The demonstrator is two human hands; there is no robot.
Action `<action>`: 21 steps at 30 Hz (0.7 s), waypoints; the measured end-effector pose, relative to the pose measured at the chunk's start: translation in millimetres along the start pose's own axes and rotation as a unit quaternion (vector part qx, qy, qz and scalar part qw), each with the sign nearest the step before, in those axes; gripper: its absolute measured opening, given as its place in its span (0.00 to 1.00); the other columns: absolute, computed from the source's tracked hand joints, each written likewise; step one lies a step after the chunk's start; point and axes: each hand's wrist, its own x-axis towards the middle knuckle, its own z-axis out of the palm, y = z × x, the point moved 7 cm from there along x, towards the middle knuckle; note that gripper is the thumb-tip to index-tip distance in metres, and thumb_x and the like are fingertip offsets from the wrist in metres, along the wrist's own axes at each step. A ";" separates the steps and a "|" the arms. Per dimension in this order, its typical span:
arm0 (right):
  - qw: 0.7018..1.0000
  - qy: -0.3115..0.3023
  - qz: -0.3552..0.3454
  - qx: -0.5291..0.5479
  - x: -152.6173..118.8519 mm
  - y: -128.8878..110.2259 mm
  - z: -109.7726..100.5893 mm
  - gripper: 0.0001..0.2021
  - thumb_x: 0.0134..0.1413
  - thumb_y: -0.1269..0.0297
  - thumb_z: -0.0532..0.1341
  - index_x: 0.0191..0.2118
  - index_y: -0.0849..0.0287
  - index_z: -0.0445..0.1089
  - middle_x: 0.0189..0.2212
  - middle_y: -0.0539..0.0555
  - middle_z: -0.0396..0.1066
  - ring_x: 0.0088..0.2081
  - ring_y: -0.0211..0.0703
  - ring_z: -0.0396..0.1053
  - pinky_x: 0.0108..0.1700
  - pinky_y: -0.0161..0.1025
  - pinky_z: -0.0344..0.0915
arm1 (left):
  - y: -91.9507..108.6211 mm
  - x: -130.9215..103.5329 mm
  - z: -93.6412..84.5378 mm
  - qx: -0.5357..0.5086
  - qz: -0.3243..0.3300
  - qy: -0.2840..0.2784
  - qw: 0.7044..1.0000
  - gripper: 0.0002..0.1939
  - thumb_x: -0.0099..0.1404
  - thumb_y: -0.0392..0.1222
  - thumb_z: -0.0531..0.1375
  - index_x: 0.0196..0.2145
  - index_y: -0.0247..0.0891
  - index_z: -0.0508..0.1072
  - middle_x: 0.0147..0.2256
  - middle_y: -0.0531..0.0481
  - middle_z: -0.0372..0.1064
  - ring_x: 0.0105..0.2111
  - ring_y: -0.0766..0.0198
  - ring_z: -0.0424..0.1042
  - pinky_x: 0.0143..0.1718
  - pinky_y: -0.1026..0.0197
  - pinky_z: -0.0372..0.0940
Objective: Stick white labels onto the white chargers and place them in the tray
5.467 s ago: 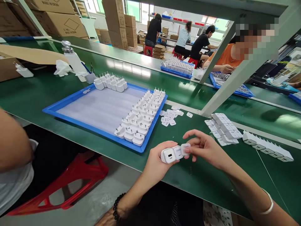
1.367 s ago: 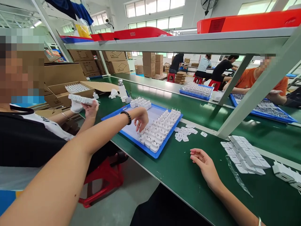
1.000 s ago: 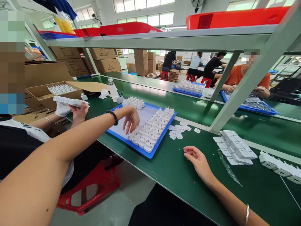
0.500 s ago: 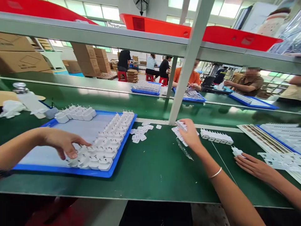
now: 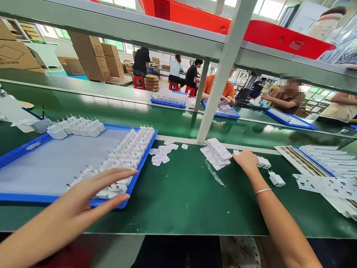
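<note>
My left hand (image 5: 103, 190) is open, fingers and thumb spread over the front corner of a blue-rimmed tray (image 5: 52, 199). Beneath it, white plug chargers (image 5: 131, 156) stand in rows with their pins up. My right hand (image 5: 247, 162) is closed over the middle of a short row of white plug chargers (image 5: 263, 162); its fingertips are partly hidden. Left of that hand lies a stack of white square label cards (image 5: 218, 150), beside a strip of clear plastic (image 5: 216, 174). A single white charger (image 5: 276, 179) lies to the right of the row.
Loose white labels (image 5: 161, 153) are scattered beside the tray. Perforated white sheets (image 5: 320, 184) and another charger tray (image 5: 329, 160) are at the right. A metal post (image 5: 213, 96) rises at the bench's back. Beyond it, people sit working.
My right hand has moved right from the label stack to the charger row. My left hand has come off the chargers. Another person's hand has let go of the single charger and left.
</note>
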 end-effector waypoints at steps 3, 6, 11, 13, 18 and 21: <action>1.000 0.002 -0.004 -0.003 -2.6 -1.5 -23.9 0.21 0.58 0.58 0.64 0.52 0.67 0.68 0.48 0.67 0.71 0.48 0.58 0.71 0.48 0.54 0.68 | 21.8 -9.0 22.7 -0.016 0.066 -0.060 0.996 0.20 0.66 0.53 0.57 0.55 0.54 0.71 0.53 0.55 0.73 0.48 0.58 0.76 0.33 0.67 0.74; 0.998 0.049 -0.043 0.013 -17.3 -11.4 -65.4 0.34 0.53 0.56 0.65 0.58 0.77 0.57 0.50 0.82 0.67 0.52 0.74 0.67 0.47 0.57 0.65 | 45.6 -11.1 26.3 0.023 0.141 0.004 0.990 0.20 0.68 0.46 0.57 0.56 0.47 0.70 0.53 0.48 0.73 0.51 0.56 0.74 0.49 0.59 0.72; 0.961 -0.009 -0.262 0.088 -102.6 -77.7 -81.3 0.34 0.45 0.49 0.67 0.55 0.56 0.57 0.45 0.58 0.72 0.40 0.54 0.73 0.40 0.43 0.67 | 101.8 -8.1 57.8 0.153 0.260 0.088 0.950 0.25 0.67 0.36 0.56 0.61 0.34 0.63 0.58 0.39 0.67 0.61 0.45 0.62 0.63 0.41 0.56; 0.884 -0.116 -0.426 0.152 -168.3 -114.2 -61.8 0.30 0.46 0.56 0.65 0.53 0.56 0.57 0.40 0.58 0.72 0.36 0.53 0.72 0.38 0.44 0.66 | 113.6 -7.3 82.0 0.161 0.270 0.073 0.947 0.28 0.65 0.35 0.57 0.62 0.31 0.61 0.60 0.35 0.64 0.61 0.40 0.61 0.61 0.38 0.58; 0.785 -0.253 -0.518 0.225 -274.7 -144.8 -17.2 0.33 0.36 0.72 0.63 0.54 0.56 0.57 0.37 0.58 0.72 0.40 0.55 0.70 0.39 0.44 0.66 | 94.1 -17.7 124.0 0.023 0.198 0.016 0.980 0.26 0.61 0.31 0.54 0.57 0.27 0.65 0.54 0.29 0.69 0.51 0.46 0.73 0.48 0.49 0.72; 0.758 -0.331 -0.522 0.208 -274.1 -160.7 1.1 0.31 0.40 0.68 0.65 0.54 0.56 0.58 0.31 0.53 0.72 0.33 0.50 0.70 0.32 0.40 0.64 | 65.5 -26.8 126.9 -0.082 0.106 0.012 0.991 0.24 0.63 0.31 0.53 0.57 0.38 0.67 0.54 0.36 0.71 0.49 0.51 0.75 0.45 0.53 0.73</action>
